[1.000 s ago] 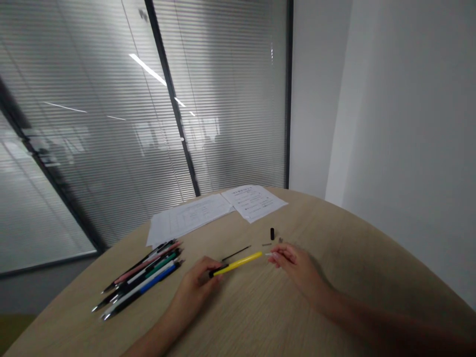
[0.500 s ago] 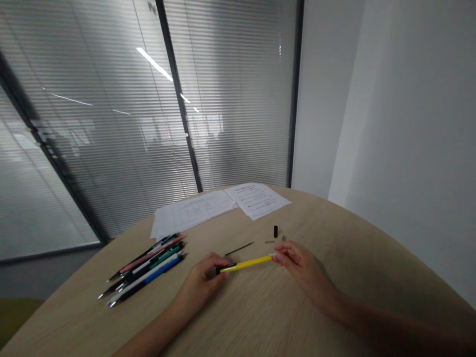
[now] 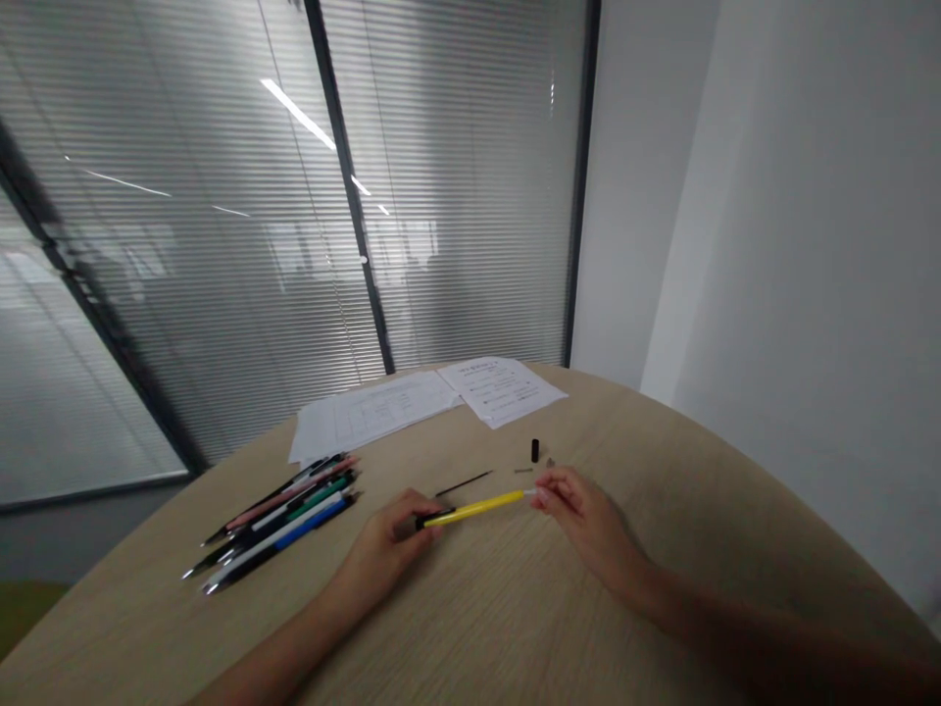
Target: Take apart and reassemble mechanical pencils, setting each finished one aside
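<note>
Here, a white piece (image 3: pixel 529 492) meets the yellow barrel (image 3: pixel 483 507) end-on.

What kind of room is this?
Likely an office or small meeting room: a glass partition with blinds, a round-edged wooden table, and printed sheets lying on it.

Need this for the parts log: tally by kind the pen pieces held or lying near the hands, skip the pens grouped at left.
Yellow pen barrel, left hand: 1
Slim white piece, right hand: 1
Thin dark refill: 1
Black sleeve: 1
Thin spring-like piece: 1
Small grey piece, type unclear: 1
Total: 6
</note>
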The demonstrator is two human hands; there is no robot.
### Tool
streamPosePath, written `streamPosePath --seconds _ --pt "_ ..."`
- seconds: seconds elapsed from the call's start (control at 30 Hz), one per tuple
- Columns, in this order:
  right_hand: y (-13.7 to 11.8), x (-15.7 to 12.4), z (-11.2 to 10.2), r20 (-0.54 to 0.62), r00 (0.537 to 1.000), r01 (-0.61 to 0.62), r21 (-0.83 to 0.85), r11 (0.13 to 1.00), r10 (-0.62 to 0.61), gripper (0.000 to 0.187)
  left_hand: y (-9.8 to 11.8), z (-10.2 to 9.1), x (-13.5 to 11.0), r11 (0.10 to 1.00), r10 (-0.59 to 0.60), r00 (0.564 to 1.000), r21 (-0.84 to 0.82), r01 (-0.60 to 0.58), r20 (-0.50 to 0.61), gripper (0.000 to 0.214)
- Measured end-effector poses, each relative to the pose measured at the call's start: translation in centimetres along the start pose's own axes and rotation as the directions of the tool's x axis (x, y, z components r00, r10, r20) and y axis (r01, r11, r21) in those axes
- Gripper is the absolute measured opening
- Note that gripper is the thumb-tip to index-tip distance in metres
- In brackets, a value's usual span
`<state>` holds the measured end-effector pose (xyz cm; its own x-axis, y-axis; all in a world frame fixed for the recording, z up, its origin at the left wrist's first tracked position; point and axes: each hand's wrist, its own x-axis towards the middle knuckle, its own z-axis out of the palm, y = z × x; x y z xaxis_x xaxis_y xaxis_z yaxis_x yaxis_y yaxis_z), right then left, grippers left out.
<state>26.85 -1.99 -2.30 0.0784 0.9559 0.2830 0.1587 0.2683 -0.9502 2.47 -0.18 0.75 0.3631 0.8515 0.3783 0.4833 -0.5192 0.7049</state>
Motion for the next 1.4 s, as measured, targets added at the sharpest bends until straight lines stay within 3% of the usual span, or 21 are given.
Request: streamPosePath --seconds 0.27,0.4,0.53,0.67,0.77,0.87,0.93,1.03,1.13,1.4 --pt "-0.6 -0.4 0.0 0.143 0.989 -0.045 0.015 0.999 0.043 0.008 0.6 0.0 -0.2 0.998 0.040 0.996 0.046 -0.044 0.075 0.015" --pt "-0.9 -0.6 -0.2 0.205 0.977 -0.046 -0.042 0.998 0.053 0.010 0.9 0.2 -0.4 0.982 0.113 0.985 0.136 -0.131 0.133 0.016" --pt "-0.6 -0.6 -0.2 0.207 0.978 -0.014 -0.107 0.994 0.036 0.017 0.7 0.6 -0.9 0.936 0.181 0.966 0.270 -0.228 0.186 0.018" --pt "-0.6 -0.9 0.0 0.182 0.983 0.016 -0.023 1.000 -0.012 0.027 0.6 0.8 -1.0 0.927 0.193 0.961 0.283 -0.245 0.197 0.020" --pt "-0.9 -1.1 0.0 0.165 0.985 0.047 0.057 0.997 -0.056 0.033 0.9 0.6 -0.8 0.972 0.120 0.983 0.185 -0.146 0.141 0.020" --pt "-1.1 -1.1 -0.1 0.167 0.983 0.068 0.068 0.995 -0.079 0.034 1.0 0.3 -0.4 0.998 -0.068 0.997 0.001 0.068 0.025 0.019" --pt "-1.1 -1.0 -0.2 0.177 0.981 0.067 0.054 0.996 -0.075 0.034 0.7 0.2 -0.2 0.958 -0.244 0.969 -0.162 0.237 -0.026 0.022" --pt "-0.7 -0.9 -0.1 0.181 0.981 0.066 0.040 0.997 -0.072 0.032 0.2 0.1 0.1 0.833 -0.429 0.903 -0.385 0.398 0.008 0.027" --pt "-0.4 -0.8 -0.1 0.197 0.978 0.065 0.024 0.998 -0.068 0.029 -0.3 -0.1 0.3 0.770 -0.468 0.884 -0.482 0.418 0.020 0.029" --pt "-0.2 -1.0 -0.1 0.291 0.957 0.050 -0.173 0.984 0.002 0.020 -0.4 0.0 0.5 0.751 -0.433 0.901 -0.544 0.374 0.022 0.029"
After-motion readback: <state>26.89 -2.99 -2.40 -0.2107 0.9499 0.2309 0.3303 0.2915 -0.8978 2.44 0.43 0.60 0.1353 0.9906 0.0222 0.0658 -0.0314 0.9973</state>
